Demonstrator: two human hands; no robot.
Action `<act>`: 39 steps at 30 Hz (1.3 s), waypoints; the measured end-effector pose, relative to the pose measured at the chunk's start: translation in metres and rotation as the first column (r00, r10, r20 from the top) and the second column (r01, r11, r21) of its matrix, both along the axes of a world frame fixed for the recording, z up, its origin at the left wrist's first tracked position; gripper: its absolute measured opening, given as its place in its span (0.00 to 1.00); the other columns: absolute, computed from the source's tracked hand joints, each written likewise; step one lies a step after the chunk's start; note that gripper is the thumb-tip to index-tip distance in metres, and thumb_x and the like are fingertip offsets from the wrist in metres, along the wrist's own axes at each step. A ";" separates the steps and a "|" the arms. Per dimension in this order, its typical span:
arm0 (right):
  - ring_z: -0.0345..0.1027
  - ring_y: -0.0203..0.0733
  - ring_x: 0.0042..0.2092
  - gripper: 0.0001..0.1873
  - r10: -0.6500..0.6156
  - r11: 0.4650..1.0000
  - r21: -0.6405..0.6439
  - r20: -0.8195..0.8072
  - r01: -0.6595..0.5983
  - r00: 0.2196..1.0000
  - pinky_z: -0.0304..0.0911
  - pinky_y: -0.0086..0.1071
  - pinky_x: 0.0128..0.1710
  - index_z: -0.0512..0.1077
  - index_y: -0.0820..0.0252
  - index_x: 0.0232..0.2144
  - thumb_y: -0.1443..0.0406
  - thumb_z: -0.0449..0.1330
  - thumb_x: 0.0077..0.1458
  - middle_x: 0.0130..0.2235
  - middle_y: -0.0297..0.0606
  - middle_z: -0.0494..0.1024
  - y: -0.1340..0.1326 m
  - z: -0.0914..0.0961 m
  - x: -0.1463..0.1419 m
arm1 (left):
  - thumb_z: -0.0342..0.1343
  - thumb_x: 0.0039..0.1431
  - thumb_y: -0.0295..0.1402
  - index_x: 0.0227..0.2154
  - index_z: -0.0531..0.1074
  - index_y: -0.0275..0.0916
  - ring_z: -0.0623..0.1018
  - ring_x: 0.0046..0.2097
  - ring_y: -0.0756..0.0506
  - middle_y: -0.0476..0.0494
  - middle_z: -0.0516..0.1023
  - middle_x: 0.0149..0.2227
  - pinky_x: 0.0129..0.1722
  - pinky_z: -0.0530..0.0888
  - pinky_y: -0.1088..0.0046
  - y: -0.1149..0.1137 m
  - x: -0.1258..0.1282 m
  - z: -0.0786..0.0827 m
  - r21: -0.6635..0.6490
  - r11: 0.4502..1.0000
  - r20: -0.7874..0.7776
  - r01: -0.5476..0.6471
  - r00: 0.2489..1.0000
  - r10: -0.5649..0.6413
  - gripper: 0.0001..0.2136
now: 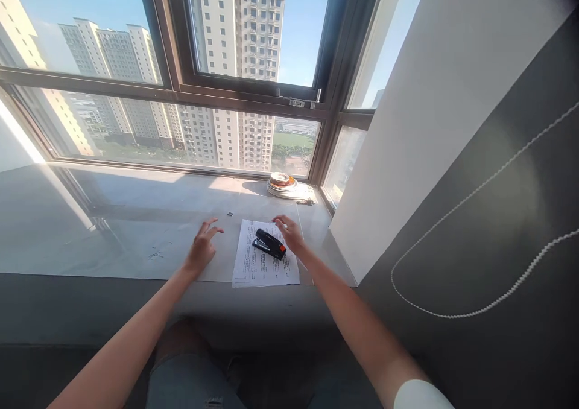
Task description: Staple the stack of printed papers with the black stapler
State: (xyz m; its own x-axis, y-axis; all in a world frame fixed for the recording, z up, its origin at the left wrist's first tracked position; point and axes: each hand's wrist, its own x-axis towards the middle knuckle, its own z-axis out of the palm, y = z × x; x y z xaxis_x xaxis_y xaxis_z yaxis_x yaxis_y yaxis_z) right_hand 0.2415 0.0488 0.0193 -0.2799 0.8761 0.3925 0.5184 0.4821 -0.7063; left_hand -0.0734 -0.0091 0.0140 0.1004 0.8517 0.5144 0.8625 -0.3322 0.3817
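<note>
A black stapler (pixel 269 244) with a red end lies on a printed sheet of paper (pixel 263 267) on the grey window ledge (pixel 113 228). My right hand (pixel 288 231) hovers just right of the stapler, fingers spread and curved, holding nothing. Over the bare ledge to the left of the paper is my left hand (pixel 202 245), its fingers apart and empty. Both forearms reach in from the bottom of the view.
A round spool on a white dish (pixel 283 184) stands at the ledge's far right corner by the window. A few tiny dark bits (pixel 230 215) lie beyond the paper. A white wall panel (pixel 429 113) and a bead cord (pixel 479 246) are at right.
</note>
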 end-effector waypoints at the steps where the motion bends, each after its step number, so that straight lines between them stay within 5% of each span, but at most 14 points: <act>1: 0.72 0.45 0.55 0.20 0.073 0.997 -0.004 -0.005 -0.073 0.997 0.68 0.39 0.53 0.71 0.56 0.55 0.52 0.51 0.70 0.55 0.44 0.77 -0.012 0.000 0.003 | 0.45 0.46 0.16 0.47 0.74 0.41 0.64 0.69 0.36 0.38 0.65 0.66 0.58 0.75 0.57 0.002 0.015 0.002 0.021 1.000 0.063 -0.015 0.998 0.014 0.26; 5: 0.72 0.47 0.51 0.25 0.122 0.992 0.011 0.091 -0.124 0.988 0.67 0.39 0.52 0.71 0.54 0.55 0.56 0.67 0.57 0.51 0.41 0.78 -0.042 -0.011 0.009 | 0.44 0.43 0.16 0.46 0.75 0.41 0.66 0.67 0.39 0.42 0.65 0.66 0.59 0.74 0.61 0.020 0.044 0.004 0.017 1.000 0.122 0.006 0.993 -0.008 0.28; 10: 0.72 0.47 0.48 0.19 0.074 0.997 -0.010 0.091 -0.073 0.993 0.67 0.38 0.49 0.72 0.56 0.53 0.60 0.63 0.61 0.48 0.41 0.78 -0.041 -0.022 0.011 | 0.46 0.46 0.16 0.43 0.77 0.35 0.69 0.64 0.32 0.30 0.66 0.63 0.59 0.73 0.54 0.039 -0.007 -0.005 -0.104 0.980 -0.024 -0.172 0.985 0.171 0.23; 14: 0.72 0.48 0.49 0.20 0.066 0.998 0.003 0.089 -0.067 0.994 0.67 0.39 0.51 0.72 0.56 0.54 0.59 0.64 0.61 0.49 0.42 0.79 -0.038 -0.024 0.011 | 0.47 0.51 0.18 0.47 0.77 0.34 0.69 0.63 0.29 0.27 0.68 0.61 0.60 0.71 0.50 0.030 -0.027 -0.004 -0.050 0.961 -0.040 -0.272 0.962 0.270 0.22; 19: 0.73 0.49 0.52 0.21 0.094 0.995 -0.028 -0.030 -0.095 0.995 0.67 0.42 0.54 0.74 0.55 0.55 0.61 0.64 0.60 0.52 0.41 0.80 -0.039 -0.023 0.012 | 0.40 0.61 0.21 0.51 0.74 0.38 0.75 0.59 0.38 0.36 0.76 0.55 0.60 0.73 0.58 0.011 0.041 -0.001 -0.020 0.984 0.275 -0.179 0.945 0.177 0.22; 22: 0.74 0.48 0.53 0.20 0.110 0.992 -0.044 -0.098 -0.115 0.989 0.66 0.41 0.57 0.75 0.54 0.54 0.64 0.63 0.59 0.53 0.39 0.80 -0.039 -0.021 0.014 | 0.41 0.65 0.26 0.55 0.72 0.37 0.75 0.59 0.37 0.35 0.76 0.57 0.59 0.74 0.59 0.006 0.079 -0.013 -0.101 0.994 0.276 -0.028 0.960 0.055 0.21; 24: 0.74 0.48 0.53 0.19 0.110 0.992 -0.053 -0.117 -0.117 0.987 0.66 0.41 0.57 0.76 0.55 0.53 0.64 0.63 0.58 0.52 0.39 0.81 -0.038 -0.020 0.016 | 0.43 0.67 0.29 0.58 0.69 0.33 0.73 0.62 0.34 0.29 0.73 0.60 0.60 0.71 0.55 0.007 0.085 -0.024 -0.188 0.980 0.222 -0.069 0.969 0.110 0.20; 28: 0.75 0.49 0.49 0.20 0.114 0.990 -0.072 -0.121 -0.123 0.986 0.68 0.42 0.52 0.76 0.55 0.53 0.61 0.63 0.59 0.48 0.40 0.82 -0.035 -0.024 0.018 | 0.47 0.69 0.36 0.63 0.63 0.26 0.68 0.66 0.30 0.21 0.67 0.64 0.64 0.67 0.54 0.015 0.057 -0.036 -0.330 0.920 0.176 -0.213 0.943 0.282 0.24; 34: 0.74 0.49 0.48 0.19 0.110 0.991 -0.056 -0.134 -0.118 0.985 0.67 0.42 0.50 0.76 0.54 0.53 0.61 0.64 0.58 0.48 0.41 0.81 -0.036 -0.024 0.018 | 0.49 0.65 0.30 0.59 0.65 0.24 0.67 0.66 0.29 0.20 0.68 0.62 0.65 0.65 0.55 0.034 -0.024 -0.023 -0.331 0.880 0.102 -0.340 0.914 0.392 0.22; 37: 0.73 0.49 0.49 0.22 0.101 0.992 -0.066 -0.141 -0.111 0.985 0.67 0.43 0.52 0.76 0.52 0.54 0.59 0.65 0.57 0.50 0.40 0.81 -0.038 -0.020 0.019 | 0.48 0.63 0.26 0.57 0.67 0.24 0.65 0.67 0.28 0.19 0.68 0.62 0.65 0.64 0.52 0.038 -0.043 -0.014 -0.232 0.900 0.094 -0.369 0.913 0.398 0.20; 39: 0.73 0.49 0.51 0.22 0.113 0.988 -0.083 -0.195 -0.131 0.974 0.66 0.42 0.53 0.76 0.52 0.54 0.57 0.64 0.57 0.51 0.39 0.81 -0.038 -0.019 0.020 | 0.46 0.63 0.24 0.56 0.68 0.25 0.65 0.67 0.29 0.19 0.67 0.62 0.66 0.64 0.52 0.035 -0.031 -0.008 -0.110 0.933 0.142 -0.342 0.924 0.355 0.20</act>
